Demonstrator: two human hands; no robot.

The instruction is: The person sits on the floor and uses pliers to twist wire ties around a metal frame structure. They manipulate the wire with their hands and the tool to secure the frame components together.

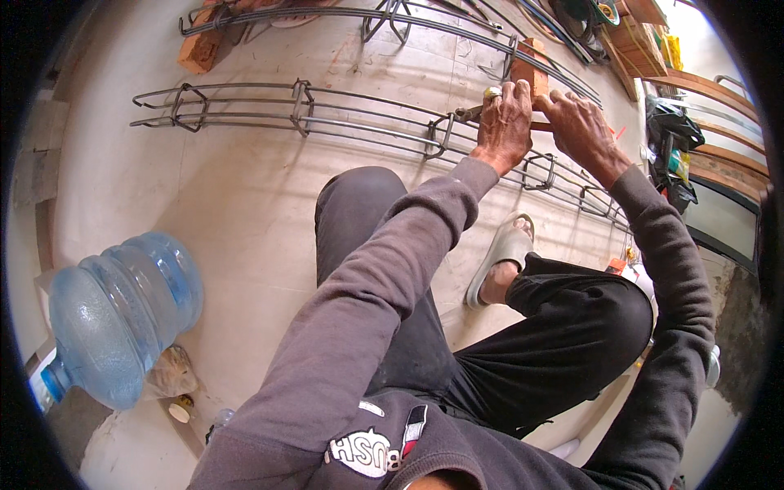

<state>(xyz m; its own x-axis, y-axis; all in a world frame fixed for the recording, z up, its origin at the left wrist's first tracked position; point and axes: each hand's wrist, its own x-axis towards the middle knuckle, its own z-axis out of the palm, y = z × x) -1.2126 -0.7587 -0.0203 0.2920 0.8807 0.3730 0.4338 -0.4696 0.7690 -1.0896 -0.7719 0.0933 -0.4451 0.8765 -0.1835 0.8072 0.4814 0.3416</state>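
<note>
A long rebar cage (359,115), made of thin steel rods with square stirrups, lies across the floor before my knees. Over its right half, my left hand (505,126) is closed around a dark metal tool that looks like pincers (468,114). The tool's head rests close to a stirrup (439,135), left of my fingers. Its handle shows between my hands. My right hand (581,131) is closed at the handle's right end. Both palms face away from view, so much of the tool is hidden. Whether the jaws grip a wire I cannot tell.
Beyond lies a second rebar cage (327,12) on wooden blocks (529,69). A large blue water bottle (122,314) lies on its side at the left. My sandalled foot (502,265) stands near the cage. Black plastic bags (674,126) and wooden boards (727,135) are at the right.
</note>
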